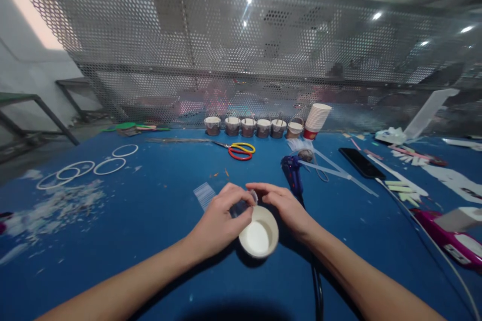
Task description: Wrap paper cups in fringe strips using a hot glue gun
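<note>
A white cup [258, 238] stands on the blue table with its mouth facing up, white inside. My left hand [222, 218] is closed on its left side, thumb at the rim and fingers bent behind it. My right hand [288, 208] is at the far right of the rim, fingers curved inward. A small pale strip with a ridged edge [254, 195] shows between the fingertips of both hands, seemingly pinched by the right; much of it is hidden. Behind my left hand lies a flat striped clear piece [204, 194].
Several small brown-and-white buckets [247, 129] line the back beside stacked paper cups [318, 118]. Scissors [241, 150], a blue glue gun [292, 175], a phone [361, 162] and a magenta tool [444, 235] lie around. White rings [109, 166] and scraps [68, 205] lie left. Perforated metal panel [226, 50] behind.
</note>
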The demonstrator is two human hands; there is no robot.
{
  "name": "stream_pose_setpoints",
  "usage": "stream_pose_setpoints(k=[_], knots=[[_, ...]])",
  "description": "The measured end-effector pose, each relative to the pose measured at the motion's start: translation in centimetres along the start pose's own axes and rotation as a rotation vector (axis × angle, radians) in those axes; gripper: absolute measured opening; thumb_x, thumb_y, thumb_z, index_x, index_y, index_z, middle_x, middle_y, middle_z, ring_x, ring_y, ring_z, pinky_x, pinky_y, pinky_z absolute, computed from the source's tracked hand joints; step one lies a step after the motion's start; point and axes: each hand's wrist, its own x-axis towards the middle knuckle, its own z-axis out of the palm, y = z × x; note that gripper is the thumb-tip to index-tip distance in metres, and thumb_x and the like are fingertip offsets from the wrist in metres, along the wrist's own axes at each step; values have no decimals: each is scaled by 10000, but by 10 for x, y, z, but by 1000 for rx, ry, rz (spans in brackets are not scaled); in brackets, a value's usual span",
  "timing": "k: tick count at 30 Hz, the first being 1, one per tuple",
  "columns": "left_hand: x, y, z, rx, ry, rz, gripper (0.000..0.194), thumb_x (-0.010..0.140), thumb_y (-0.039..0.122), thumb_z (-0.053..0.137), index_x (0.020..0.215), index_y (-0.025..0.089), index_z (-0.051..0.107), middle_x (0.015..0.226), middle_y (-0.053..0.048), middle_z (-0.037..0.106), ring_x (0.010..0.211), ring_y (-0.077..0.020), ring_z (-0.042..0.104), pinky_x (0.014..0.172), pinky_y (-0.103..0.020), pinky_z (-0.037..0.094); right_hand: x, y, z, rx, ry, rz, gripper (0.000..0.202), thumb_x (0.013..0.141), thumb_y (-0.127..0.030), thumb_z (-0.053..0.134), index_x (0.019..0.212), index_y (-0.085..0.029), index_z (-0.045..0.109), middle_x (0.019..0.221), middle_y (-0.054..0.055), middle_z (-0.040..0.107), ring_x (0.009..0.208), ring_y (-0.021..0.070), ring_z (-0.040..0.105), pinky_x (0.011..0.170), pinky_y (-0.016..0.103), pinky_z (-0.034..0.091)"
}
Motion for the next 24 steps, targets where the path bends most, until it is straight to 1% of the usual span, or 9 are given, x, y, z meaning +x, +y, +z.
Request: stream_pose_setpoints(k=[3, 5, 9, 13, 17, 19, 21, 23, 24], knots=[[-1, 1, 1, 13, -14, 12, 98, 803, 189, 501, 760, 204, 587, 776, -12, 625, 805, -168, 566, 752, -301, 441, -1, -2, -3, -58, -10, -29, 311, 634, -182, 510, 841, -192, 743, 830, 33, 725, 803, 182, 637, 784, 314, 478], [-1, 1, 2, 14, -11, -23, 85, 805, 200, 505, 766, 197, 580, 770, -4, 624, 748, -152, 561, 720, -285, 438, -4, -5, -5, -76, -16, -54, 228, 651, -184, 534, 782, -192, 720, 782, 15, 696, 750, 162, 610, 726, 287, 461], [-1, -2, 3, -3, -4, -105, 69, 794, 207, 511, 776, 186, 575, 739, 10, 604, 683, -131, 541, 655, -252, 423, -7, -7, -7, -73, 7, -75, 76, 670, -201, 603, 722, -187, 657, 721, -15, 640, 684, 136, 571, 675, 266, 436], [-2, -4, 3, 18, 12, -92, 75, 788, 192, 503, 784, 180, 577, 710, 19, 573, 652, -120, 519, 619, -239, 409, -4, -3, -7, -84, 27, -38, 104, 681, -256, 632, 750, -180, 654, 744, -4, 652, 695, 140, 582, 695, 282, 446], [1, -4, -2, 94, 59, -40, 92, 790, 171, 482, 761, 189, 568, 694, 27, 555, 635, -113, 510, 613, -236, 399, -4, -7, -8, -108, 60, 13, 242, 707, -321, 623, 898, -179, 672, 906, 46, 698, 829, 174, 621, 781, 309, 462], [2, -7, -5, 132, 94, -20, 92, 788, 163, 477, 758, 194, 558, 691, 29, 546, 636, -113, 505, 615, -237, 394, -9, -15, -11, -229, 112, -16, 292, 746, -348, 587, 971, -178, 661, 964, 66, 697, 859, 186, 624, 775, 310, 466], [4, -11, -7, 149, 117, -27, 83, 780, 158, 475, 749, 195, 542, 689, 29, 542, 640, -116, 504, 617, -241, 393, -20, -27, -18, -452, 126, -66, 282, 789, -348, 541, 987, -183, 655, 980, 70, 695, 844, 191, 625, 745, 307, 466], [5, -15, -8, 134, 125, -57, 69, 774, 168, 473, 741, 197, 527, 693, 25, 546, 645, -122, 508, 613, -245, 394, -33, -36, -30, -721, 88, -62, 241, 824, -346, 506, 936, -203, 666, 930, 55, 705, 796, 198, 626, 709, 314, 457], [5, -16, -8, 116, 125, -75, 65, 775, 177, 470, 738, 198, 519, 693, 24, 547, 648, -125, 511, 613, -247, 395, -38, -38, -37, -851, 73, -26, 234, 839, -360, 494, 884, -214, 671, 872, 46, 709, 760, 206, 625, 686, 323, 450]])
